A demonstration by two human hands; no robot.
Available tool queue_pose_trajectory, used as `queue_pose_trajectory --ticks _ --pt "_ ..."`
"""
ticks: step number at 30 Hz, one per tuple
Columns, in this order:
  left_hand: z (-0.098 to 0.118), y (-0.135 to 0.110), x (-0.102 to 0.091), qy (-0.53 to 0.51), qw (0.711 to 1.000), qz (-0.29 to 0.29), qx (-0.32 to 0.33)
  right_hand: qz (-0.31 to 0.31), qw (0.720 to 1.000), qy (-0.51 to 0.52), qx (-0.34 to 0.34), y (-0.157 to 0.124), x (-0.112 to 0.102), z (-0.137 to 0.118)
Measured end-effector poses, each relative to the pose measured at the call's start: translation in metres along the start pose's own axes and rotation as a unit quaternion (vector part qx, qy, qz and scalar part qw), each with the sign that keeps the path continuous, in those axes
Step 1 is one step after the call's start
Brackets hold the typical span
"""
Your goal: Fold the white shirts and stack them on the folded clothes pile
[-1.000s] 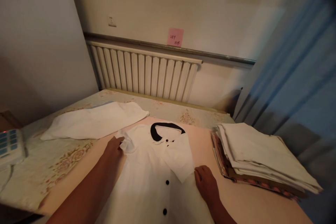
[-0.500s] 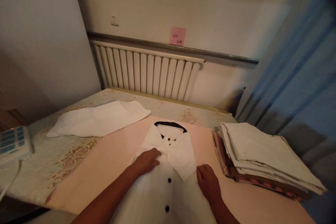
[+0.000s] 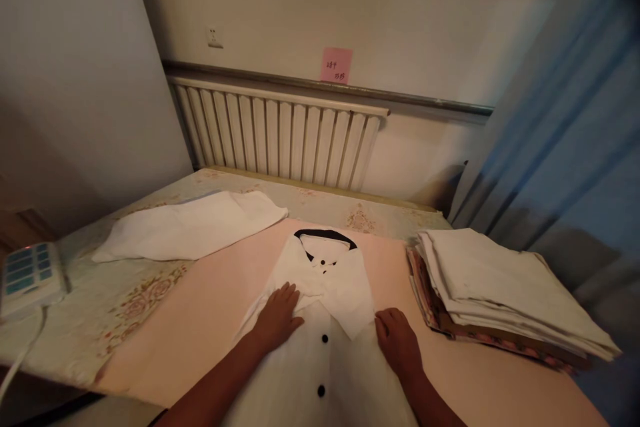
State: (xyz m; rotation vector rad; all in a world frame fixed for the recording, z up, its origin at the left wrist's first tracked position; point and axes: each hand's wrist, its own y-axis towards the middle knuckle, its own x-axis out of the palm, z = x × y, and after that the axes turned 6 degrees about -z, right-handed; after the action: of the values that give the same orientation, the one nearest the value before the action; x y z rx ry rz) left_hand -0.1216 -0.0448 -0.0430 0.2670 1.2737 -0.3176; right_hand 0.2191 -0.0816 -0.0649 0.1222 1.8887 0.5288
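Note:
A white shirt (image 3: 345,357) with dark buttons and a black inner collar band lies front up, collar pointing away from me. My left hand (image 3: 276,317) is open, pressed flat on its left chest side, thumb spread from the fingers. My right hand (image 3: 399,341) is at the shirt's right edge, fingers curled and closed on the fabric there; the fingertips are partly hidden. Beneath the shirt spreads a pink sheet (image 3: 200,320).
A folded white cloth (image 3: 185,227) lies at the left on the flowered tablecloth (image 3: 135,300). At far left sits a white power strip (image 3: 33,277) with a cord. To the right is a stack of folded cloths (image 3: 500,280), beside a blue curtain (image 3: 550,147). A radiator (image 3: 280,133) stands behind.
My left hand has slid slightly left and toward me on the shirt, its fingers now straighter. My right hand keeps its place at the edge. The view has shifted a little.

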Motion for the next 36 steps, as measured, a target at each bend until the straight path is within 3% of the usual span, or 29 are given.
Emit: queue_pose_trajectory --ticks 6,12,15,21,25,31,36 --pt "0.008 -0.02 0.014 0.014 0.998 0.053 -0.037 -0.005 1.0 -0.004 0.004 0.0 0.0 0.0" --pt "-0.009 -0.08 0.003 0.04 0.978 0.113 -0.172 0.007 1.0 0.029 0.01 0.0 0.0 0.001" --pt "-0.018 -0.111 -0.013 0.034 0.968 0.072 -0.239 0.015 0.996 0.082 0.038 0.0 -0.003 0.001" --pt "-0.019 -0.149 -0.029 -0.063 0.953 -0.031 -0.296 0.035 0.975 0.146 0.163 0.01 -0.016 -0.004" --pt "-0.013 -0.162 -0.029 -0.099 0.943 -0.065 -0.311 0.048 0.97 0.141 0.194 0.038 -0.018 -0.031" --pt "-0.001 -0.174 -0.027 -0.117 0.942 -0.06 -0.308 -0.059 0.968 0.144 0.198 0.088 0.007 -0.095" --pt "0.009 -0.181 -0.018 -0.105 0.95 -0.042 -0.292 -0.129 0.955 0.12 0.239 0.111 0.034 -0.125"
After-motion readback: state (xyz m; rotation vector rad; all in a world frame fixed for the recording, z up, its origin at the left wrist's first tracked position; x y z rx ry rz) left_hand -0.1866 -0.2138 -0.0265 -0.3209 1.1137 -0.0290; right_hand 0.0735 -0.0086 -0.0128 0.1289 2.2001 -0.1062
